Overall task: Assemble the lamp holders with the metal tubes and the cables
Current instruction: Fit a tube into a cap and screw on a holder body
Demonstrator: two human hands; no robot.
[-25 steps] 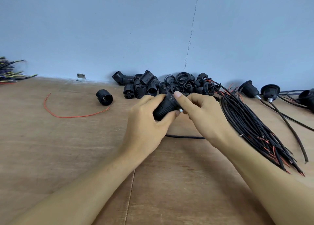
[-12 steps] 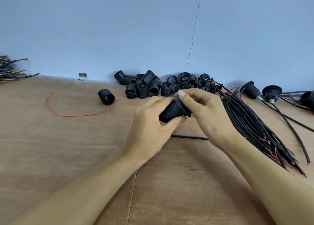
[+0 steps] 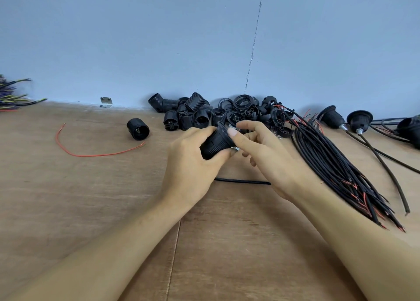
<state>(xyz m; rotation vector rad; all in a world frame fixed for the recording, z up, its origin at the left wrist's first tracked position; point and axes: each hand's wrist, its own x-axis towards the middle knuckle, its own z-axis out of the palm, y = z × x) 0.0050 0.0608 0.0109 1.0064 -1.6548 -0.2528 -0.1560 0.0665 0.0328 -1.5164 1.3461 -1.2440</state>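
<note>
left hand (image 3: 193,164): fingers clamped around black lamp holder (image 3: 217,142), above the table | right hand (image 3: 268,157): thumb and forefinger pinching the holder's flared end, metal tube (image 3: 236,150) just below thumb | cable bundle (image 3: 336,171): right of right hand

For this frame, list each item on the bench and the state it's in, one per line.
Lamp holder in hand: lifted off the bench, gripped by left hand.
Right hand: fingertips at the holder's flared end.
Lone lamp holder: lying on its side, untouched.
Holder pile: loose, unassembled, against the wall.
Cable bundle: lying loose on the bench.
Finished holders: cables fitted, set aside.
Red wire: loose, curved.
</note>
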